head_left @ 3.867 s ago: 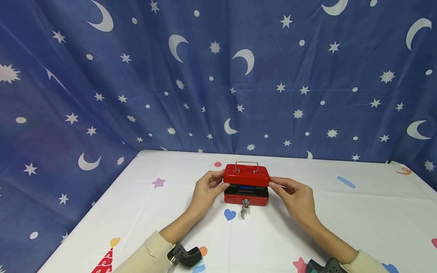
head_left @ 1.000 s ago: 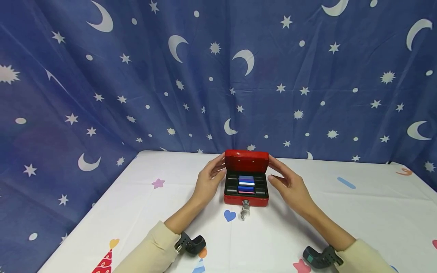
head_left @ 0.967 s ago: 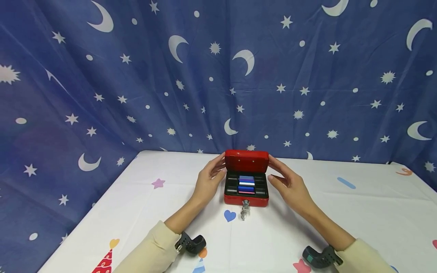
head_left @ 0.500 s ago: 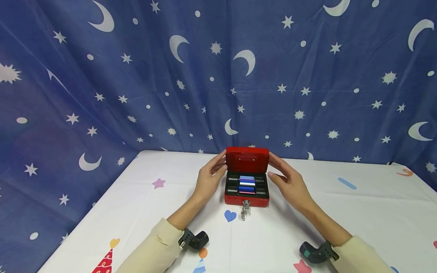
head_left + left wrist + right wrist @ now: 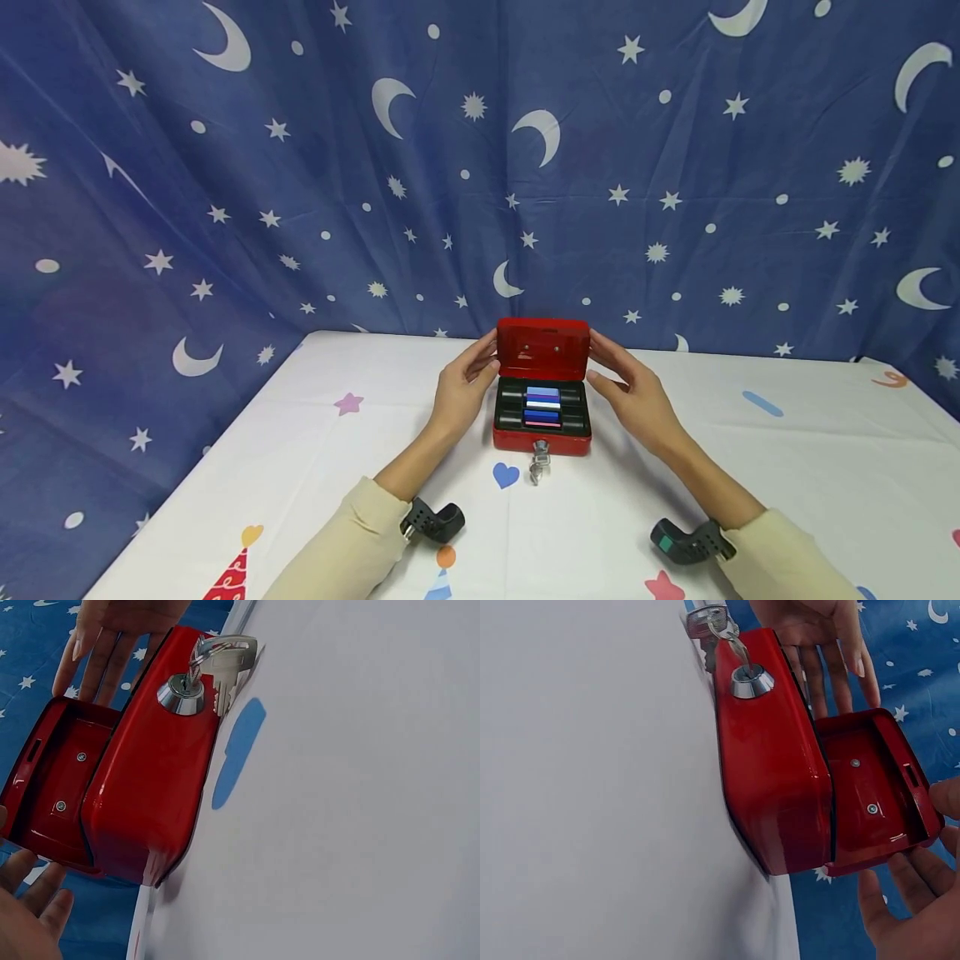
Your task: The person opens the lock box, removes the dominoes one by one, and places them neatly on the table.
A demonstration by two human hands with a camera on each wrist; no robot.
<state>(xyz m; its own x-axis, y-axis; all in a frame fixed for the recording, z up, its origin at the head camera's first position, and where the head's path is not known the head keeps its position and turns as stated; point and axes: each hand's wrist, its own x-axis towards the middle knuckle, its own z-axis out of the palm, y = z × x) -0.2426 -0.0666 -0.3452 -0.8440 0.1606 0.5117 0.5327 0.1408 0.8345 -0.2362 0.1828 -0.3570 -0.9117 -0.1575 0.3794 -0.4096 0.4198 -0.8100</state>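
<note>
A small red metal cash box (image 5: 517,440) stands on the table with its lid (image 5: 543,350) raised almost upright. Inside is a black compartment tray (image 5: 510,417), whose middle holds blue, white and pink strips (image 5: 542,397). Keys (image 5: 229,664) on a ring hang from the round silver lock (image 5: 180,696) at the front. My left hand (image 5: 459,398) lies along the lid's left side, its fingers extended at the edge. On the other side, my right hand (image 5: 637,404) touches the lid with extended fingers, thumb apart from them. Both wrist views show the lid's bare red inside, with two screws.
The white tablecloth (image 5: 750,483) carries printed shapes, among them a blue heart (image 5: 506,475) just before the box. Behind the table hangs a blue curtain (image 5: 420,208) with moons and stars. Each wrist wears a black camera (image 5: 442,523).
The lid has swung up and back from barely ajar to nearly upright, uncovering the tray. Both hands have moved farther back with it, their fingers loosening from a pinch at its corners to extended.
</note>
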